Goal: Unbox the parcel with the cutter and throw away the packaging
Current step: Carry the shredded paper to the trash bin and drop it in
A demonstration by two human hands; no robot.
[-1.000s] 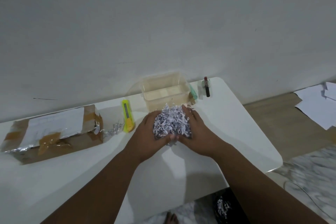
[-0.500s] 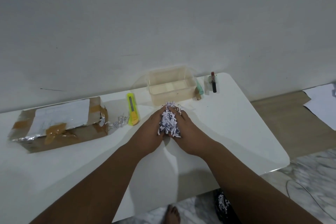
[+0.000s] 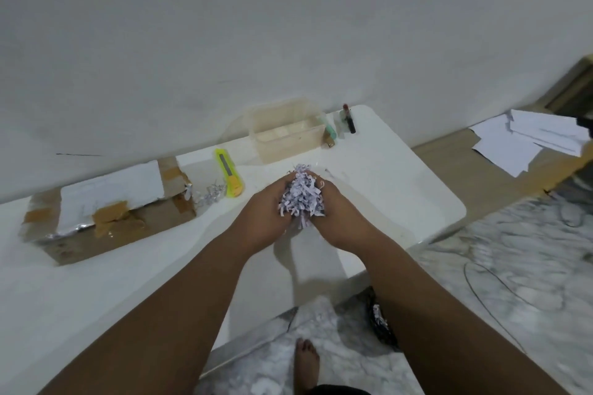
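left hand [image 3: 266, 212] + right hand [image 3: 340, 215]: fingers cupped closed around shredded paper [image 3: 300, 199] | cutter [image 3: 229, 176]: near table [image 3: 96, 272] back edge | parcel [image 3: 109, 212]: left end

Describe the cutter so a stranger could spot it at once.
On the white table, look between the taped cardboard parcel and the clear plastic container by the wall. The cutter lies there flat: the only neon yellow, slim thing, with an orange end.
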